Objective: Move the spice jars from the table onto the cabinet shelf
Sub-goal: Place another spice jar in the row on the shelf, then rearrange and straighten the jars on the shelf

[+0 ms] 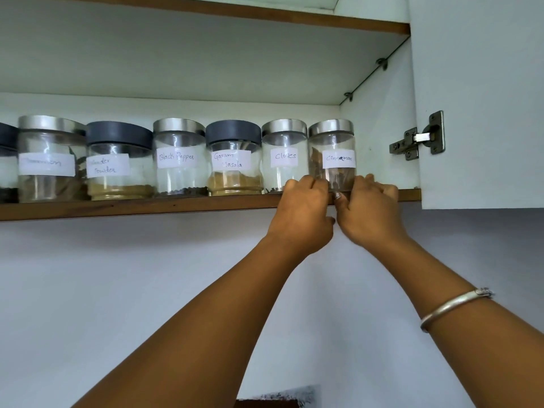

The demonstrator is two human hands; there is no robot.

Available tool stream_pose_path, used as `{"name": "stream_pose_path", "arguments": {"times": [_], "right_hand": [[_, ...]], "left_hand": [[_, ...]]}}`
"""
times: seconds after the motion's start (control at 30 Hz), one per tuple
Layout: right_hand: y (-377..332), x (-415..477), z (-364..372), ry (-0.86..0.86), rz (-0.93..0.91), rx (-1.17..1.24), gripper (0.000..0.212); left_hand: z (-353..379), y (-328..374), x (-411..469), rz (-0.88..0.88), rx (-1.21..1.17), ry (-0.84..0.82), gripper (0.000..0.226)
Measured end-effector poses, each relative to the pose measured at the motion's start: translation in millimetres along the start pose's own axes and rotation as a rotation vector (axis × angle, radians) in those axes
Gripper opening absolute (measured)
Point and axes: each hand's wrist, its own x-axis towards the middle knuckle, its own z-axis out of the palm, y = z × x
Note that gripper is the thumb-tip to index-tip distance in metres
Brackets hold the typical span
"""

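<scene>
On shelf [147,208], at near edge, right end: Cinnamon jar [332,142]; Cloves jar [284,175] just left. At Cinnamon jar base: left hand [303,213] on left, right hand [371,214] on right. Farther right: hinge [418,138].

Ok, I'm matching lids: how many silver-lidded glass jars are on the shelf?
4: the blurred-label jar near the left, the Black Pepper jar, the Cloves jar, and the Cinnamon jar at the right end. More may be hidden past the left edge.
</scene>
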Motion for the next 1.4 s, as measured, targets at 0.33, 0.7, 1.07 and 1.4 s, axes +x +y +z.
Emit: {"name": "stream_pose_path", "arguments": {"times": [0.33, 0.7, 1.07, 1.4], "right_hand": [[-76.1, -60.6, 1.9, -0.267, -0.124, -0.124, 0.102], [-253.5, -125.3, 27.4, -0.173, -0.423, -0.092, 0.080], [-414.0, -163.4, 48.2, -0.126, -0.693, 0.038, 0.070], [-517.1, -113.6, 37.4, -0.015, -0.698, 0.057, 0.048]], "left_hand": [[-60.5, -45.4, -65.5, 0.067, -0.002, -0.364, 0.083], [-188.5, -190.8, -151.9, -0.125, 0.283, -0.366, 0.084], [-318.9, -317.2, -199.0, -0.292, 0.409, -0.171, 0.070], [-381.3, -399.7, -166.1, -0.357, 0.391, -0.052, 0.053]]}}
